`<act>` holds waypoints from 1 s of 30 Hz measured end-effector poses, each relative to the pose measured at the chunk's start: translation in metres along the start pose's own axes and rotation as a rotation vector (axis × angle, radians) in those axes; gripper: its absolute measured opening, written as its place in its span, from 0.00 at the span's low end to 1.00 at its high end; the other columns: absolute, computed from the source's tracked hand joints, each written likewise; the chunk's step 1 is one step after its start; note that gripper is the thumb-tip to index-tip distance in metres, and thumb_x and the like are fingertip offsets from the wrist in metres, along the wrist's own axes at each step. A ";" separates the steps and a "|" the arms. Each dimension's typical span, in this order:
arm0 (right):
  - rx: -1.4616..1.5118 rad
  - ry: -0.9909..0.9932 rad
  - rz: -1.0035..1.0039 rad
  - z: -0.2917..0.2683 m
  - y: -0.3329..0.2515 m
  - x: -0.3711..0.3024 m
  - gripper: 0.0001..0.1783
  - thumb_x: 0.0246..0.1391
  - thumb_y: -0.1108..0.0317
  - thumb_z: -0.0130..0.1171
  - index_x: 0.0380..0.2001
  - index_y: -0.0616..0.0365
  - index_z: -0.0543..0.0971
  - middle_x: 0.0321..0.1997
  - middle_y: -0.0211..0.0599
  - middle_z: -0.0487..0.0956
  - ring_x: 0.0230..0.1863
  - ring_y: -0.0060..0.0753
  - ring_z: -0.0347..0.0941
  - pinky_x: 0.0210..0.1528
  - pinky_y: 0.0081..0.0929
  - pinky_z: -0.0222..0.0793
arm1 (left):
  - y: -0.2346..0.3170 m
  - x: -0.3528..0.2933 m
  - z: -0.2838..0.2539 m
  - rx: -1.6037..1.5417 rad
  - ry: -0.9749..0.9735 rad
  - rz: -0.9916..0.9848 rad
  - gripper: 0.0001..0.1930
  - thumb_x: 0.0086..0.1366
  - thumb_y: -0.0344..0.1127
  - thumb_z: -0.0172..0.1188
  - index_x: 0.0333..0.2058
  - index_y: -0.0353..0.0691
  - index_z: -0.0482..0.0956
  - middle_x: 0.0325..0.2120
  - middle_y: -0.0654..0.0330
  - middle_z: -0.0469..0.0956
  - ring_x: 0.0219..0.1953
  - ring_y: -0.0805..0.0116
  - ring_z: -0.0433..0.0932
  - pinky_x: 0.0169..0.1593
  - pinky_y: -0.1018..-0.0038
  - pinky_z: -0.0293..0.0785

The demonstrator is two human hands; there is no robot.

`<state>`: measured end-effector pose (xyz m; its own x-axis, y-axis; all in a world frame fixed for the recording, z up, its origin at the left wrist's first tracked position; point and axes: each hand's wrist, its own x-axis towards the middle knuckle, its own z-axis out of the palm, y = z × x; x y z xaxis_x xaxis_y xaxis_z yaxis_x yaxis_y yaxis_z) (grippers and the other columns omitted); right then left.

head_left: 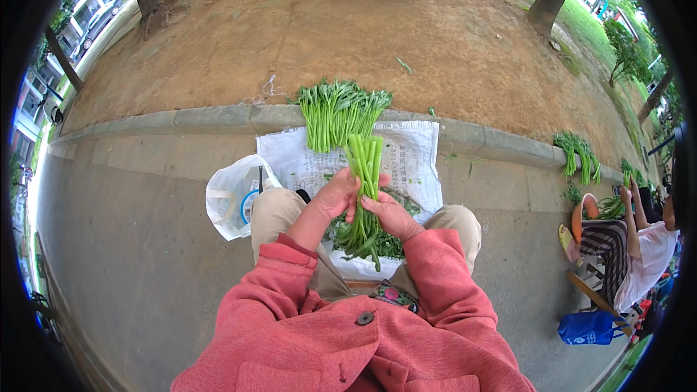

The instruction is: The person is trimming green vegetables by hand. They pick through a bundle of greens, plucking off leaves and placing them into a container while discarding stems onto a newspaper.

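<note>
Soft, even daylight with fisheye-curved edges

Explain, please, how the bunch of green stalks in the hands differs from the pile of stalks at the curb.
The bunch is held by the left hand and right hand, while the pile lies across the curb and white sack. The bunch's leafy ends point toward the picture's bottom; the pile's point toward its top. The bunch is narrow; the pile spreads wider. Both have green, leafy stalks.

Left grip (340,192) and right grip (393,216) curl close together, forearms (303,229) angled inward.
</note>
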<state>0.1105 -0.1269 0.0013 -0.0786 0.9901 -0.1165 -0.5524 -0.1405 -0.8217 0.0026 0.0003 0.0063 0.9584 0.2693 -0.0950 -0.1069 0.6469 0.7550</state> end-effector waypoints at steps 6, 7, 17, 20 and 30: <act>0.015 0.080 0.061 0.009 -0.005 -0.004 0.23 0.57 0.58 0.50 0.51 0.59 0.64 0.41 0.41 0.73 0.40 0.33 0.73 0.45 0.27 0.69 | -0.001 0.003 0.014 0.152 0.111 0.011 0.28 0.51 0.51 0.64 0.42 0.34 0.69 0.30 0.52 0.77 0.41 0.59 0.76 0.42 0.67 0.74; -0.076 0.169 -0.001 0.010 -0.004 -0.003 0.24 0.56 0.57 0.51 0.52 0.57 0.63 0.42 0.41 0.72 0.40 0.32 0.72 0.44 0.28 0.68 | 0.004 0.003 0.025 0.119 0.198 -0.005 0.17 0.56 0.44 0.62 0.35 0.37 0.69 0.25 0.57 0.76 0.39 0.61 0.77 0.43 0.68 0.73; -0.478 0.681 -0.518 -0.010 -0.019 0.002 0.11 0.45 0.74 0.62 0.33 0.62 0.73 0.31 0.29 0.74 0.35 0.19 0.70 0.41 0.18 0.67 | -0.026 0.023 0.012 0.535 0.567 0.341 0.14 0.51 0.32 0.66 0.35 0.37 0.72 0.27 0.67 0.74 0.27 0.79 0.72 0.34 0.80 0.71; -0.719 0.664 -0.628 0.007 -0.032 0.001 0.08 0.45 0.75 0.62 0.29 0.62 0.73 0.27 0.28 0.72 0.31 0.18 0.69 0.37 0.17 0.66 | -0.043 0.025 0.008 0.621 0.538 0.385 0.20 0.48 0.33 0.68 0.40 0.39 0.73 0.32 0.67 0.76 0.33 0.80 0.73 0.38 0.80 0.70; -0.852 0.785 -0.596 0.005 -0.031 0.002 0.06 0.44 0.75 0.59 0.21 0.62 0.71 0.20 0.28 0.69 0.21 0.16 0.65 0.24 0.17 0.62 | -0.048 0.026 0.026 0.563 0.352 0.299 0.23 0.43 0.30 0.69 0.40 0.37 0.72 0.35 0.63 0.76 0.37 0.75 0.74 0.42 0.76 0.71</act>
<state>0.1231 -0.1204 0.0291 0.6578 0.6763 0.3315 0.3857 0.0755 -0.9195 0.0396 -0.0421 -0.0157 0.7570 0.6524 0.0362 -0.1075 0.0697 0.9918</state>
